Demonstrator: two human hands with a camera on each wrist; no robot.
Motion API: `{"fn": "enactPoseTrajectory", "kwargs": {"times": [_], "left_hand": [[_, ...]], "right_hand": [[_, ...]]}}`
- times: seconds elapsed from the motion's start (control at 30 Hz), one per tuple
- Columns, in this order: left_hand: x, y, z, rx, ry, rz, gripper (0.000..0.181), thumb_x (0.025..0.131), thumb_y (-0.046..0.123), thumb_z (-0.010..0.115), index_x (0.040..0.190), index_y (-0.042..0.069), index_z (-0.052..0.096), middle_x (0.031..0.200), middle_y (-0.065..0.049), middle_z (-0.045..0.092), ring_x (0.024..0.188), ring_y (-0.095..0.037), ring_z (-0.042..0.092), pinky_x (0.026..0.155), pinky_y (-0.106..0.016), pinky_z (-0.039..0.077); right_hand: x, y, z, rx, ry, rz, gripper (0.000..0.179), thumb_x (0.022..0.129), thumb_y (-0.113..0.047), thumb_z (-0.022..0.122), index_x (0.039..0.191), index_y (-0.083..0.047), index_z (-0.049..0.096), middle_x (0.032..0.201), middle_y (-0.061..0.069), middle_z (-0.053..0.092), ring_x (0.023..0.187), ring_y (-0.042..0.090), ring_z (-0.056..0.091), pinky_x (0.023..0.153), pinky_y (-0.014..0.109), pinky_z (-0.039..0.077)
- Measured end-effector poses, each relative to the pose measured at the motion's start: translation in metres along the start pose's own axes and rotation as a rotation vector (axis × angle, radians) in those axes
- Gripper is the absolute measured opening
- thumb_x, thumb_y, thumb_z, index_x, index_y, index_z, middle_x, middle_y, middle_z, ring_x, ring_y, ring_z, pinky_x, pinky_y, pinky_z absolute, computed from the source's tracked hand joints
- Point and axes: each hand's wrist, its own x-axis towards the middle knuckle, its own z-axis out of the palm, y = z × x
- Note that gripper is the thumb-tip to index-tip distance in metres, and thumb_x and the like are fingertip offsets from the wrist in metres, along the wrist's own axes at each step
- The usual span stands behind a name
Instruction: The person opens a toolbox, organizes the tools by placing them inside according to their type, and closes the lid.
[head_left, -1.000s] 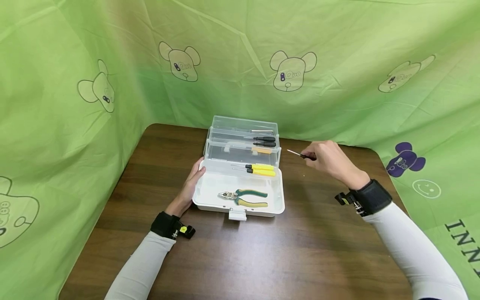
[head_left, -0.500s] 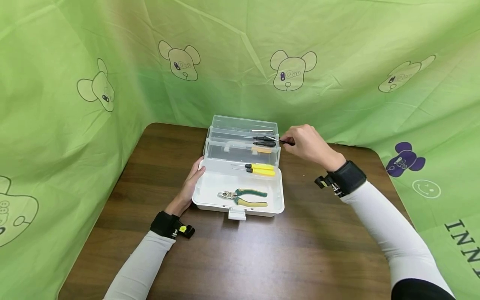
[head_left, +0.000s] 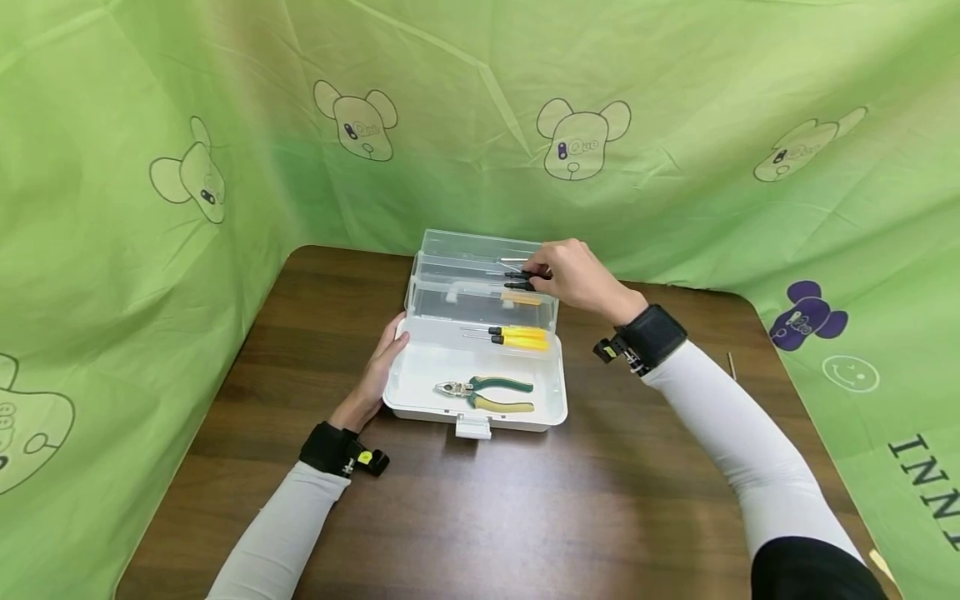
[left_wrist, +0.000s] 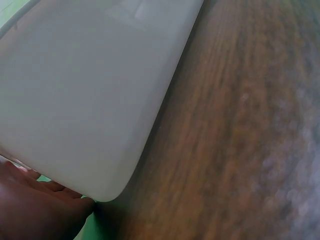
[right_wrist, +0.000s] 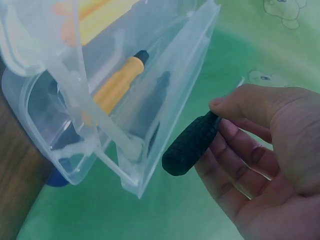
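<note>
A white toolbox [head_left: 551, 408] with clear tiered trays [head_left: 487, 302] stands unfolded on the brown table. My left hand [head_left: 381, 367] holds its left edge, thumb at the rim; in the left wrist view, fingers touch the pale wall [left_wrist: 85, 110]. My right hand [head_left: 577, 275] is over the right end of the upper trays and pinches a black-handled screwdriver [right_wrist: 190, 145] near its shaft. Its handle hangs outside the clear wall in the right wrist view. Black screwdrivers lie in the tray below, partly hidden by the hand. Two yellow screwdrivers [head_left: 521, 342] lie at the lower tray.
Green-and-yellow pliers [head_left: 491, 385] lie in the white base. An orange handle [head_left: 522, 298] shows in a middle tray. A thin metal rod [head_left: 732, 367] lies on the table at the right, beside my forearm. Green cloth [head_left: 465, 192] hangs behind the table.
My right hand has moved left with the screwdriver, from the table's right side to over the upper trays. My left hand stays at the toolbox edge. The rod beside my forearm has come into view.
</note>
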Motion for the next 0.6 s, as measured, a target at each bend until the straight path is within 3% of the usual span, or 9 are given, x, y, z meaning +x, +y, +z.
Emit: {"fn": "enactPoseTrajectory", "kwargs": {"times": [0.27, 0.6], "left_hand": [[0.001, -0.001, -0.001, -0.015, -0.011, 0.005, 0.067, 0.113, 0.03, 0.033, 0.17, 0.006, 0.006, 0.175, -0.017, 0.011, 0.161, -0.029, 0.006, 0.129, -0.052, 0.003], [0.001, -0.002, -0.002, -0.012, -0.006, 0.001, 0.067, 0.113, 0.031, 0.034, 0.17, 0.007, 0.007, 0.175, -0.016, 0.011, 0.162, -0.028, 0.006, 0.129, -0.052, 0.003]], "right_hand": [[0.006, -0.001, 0.012, 0.037, -0.009, 0.006, 0.018, 0.092, 0.0, 0.077, 0.109, 0.002, 0.081, 0.102, 0.016, 0.078, 0.085, 0.028, 0.073, 0.075, 0.047, 0.059], [0.009, 0.001, 0.02, 0.056, -0.031, 0.034, 0.015, 0.093, -0.003, 0.077, 0.107, -0.003, 0.083, 0.103, 0.011, 0.079, 0.086, 0.024, 0.073, 0.074, 0.044, 0.059]]}}
